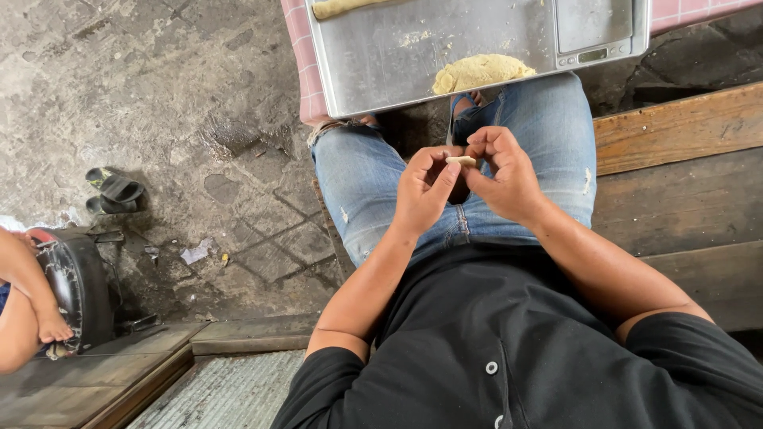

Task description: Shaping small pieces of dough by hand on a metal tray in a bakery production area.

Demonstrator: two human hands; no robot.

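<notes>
With my left hand point(424, 188) and right hand point(502, 171) both pinching the small pale dough strip point(460, 160), I judge overpressing could tear it.

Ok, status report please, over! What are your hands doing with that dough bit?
Left hand and right hand both pinching small dough piece over lap. Big dough lump sits on metal tray. Nothing in the way.

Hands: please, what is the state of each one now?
Left hand: pinching one end of the small dough piece.
Right hand: pinching its other end.
</notes>
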